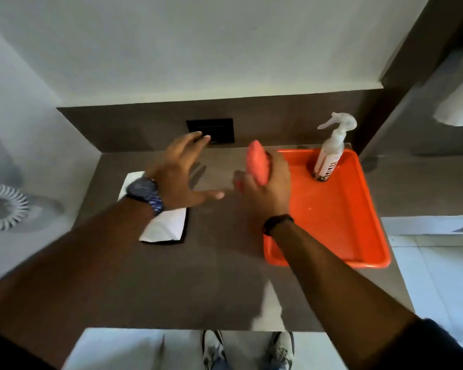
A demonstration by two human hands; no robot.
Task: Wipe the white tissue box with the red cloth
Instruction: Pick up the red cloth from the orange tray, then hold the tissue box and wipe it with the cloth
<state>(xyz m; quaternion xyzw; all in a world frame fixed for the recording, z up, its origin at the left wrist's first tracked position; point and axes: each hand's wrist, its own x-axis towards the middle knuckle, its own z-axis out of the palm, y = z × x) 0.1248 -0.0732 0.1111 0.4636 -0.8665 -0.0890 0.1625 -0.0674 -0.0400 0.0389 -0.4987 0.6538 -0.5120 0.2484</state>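
The white tissue box (166, 227) lies flat on the dark brown counter (171, 289), left of centre, partly hidden under my left wrist. Above the box hovers my left hand (183, 172), fingers spread and holding nothing, with a dark watch on the wrist. My right hand (267, 188) is closed around the bunched red cloth (258, 162), held above the counter between the box and the orange tray. The cloth is apart from the box.
An orange plastic tray (358, 236) sits at the counter's right edge with a spray bottle (330, 153) standing in its far corner. A black wall plate (219, 128) is on the back panel. A round white fan-like thing (3, 206) is far left. My shoes (249, 348) show below the counter's front edge.
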